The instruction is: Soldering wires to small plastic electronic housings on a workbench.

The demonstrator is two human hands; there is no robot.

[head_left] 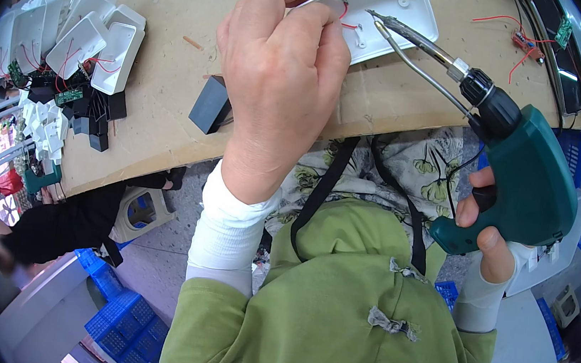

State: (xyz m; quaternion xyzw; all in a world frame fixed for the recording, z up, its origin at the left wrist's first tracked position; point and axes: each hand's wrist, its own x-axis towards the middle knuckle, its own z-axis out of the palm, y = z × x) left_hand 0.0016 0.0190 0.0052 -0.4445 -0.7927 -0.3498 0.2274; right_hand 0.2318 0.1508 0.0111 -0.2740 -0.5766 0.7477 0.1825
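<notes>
My left hand [278, 69] is closed on the near left side of a white plastic housing [404, 29] at the far middle of the table. Short red wires [349, 26] come out inside the housing, close to my fingertips. In my right hand [488, 222] is a green soldering gun [545, 178], its grip wrapped by my fingers. The gun's pointed tip and the thin metal tube beside it reach over the housing's inside, near the wires; whether the tip touches anything I cannot tell. A dark grey block [210, 105] lies on the table beside my left wrist.
Stacked white housings [118, 54] with red wires, small green boards [69, 97] and dark blocks crowd the table's left. Far right are a red-wired part [528, 47] and long dark casings [558, 61]. A person in black [78, 218], a stool [138, 213] and blue crates [124, 320] are lower left.
</notes>
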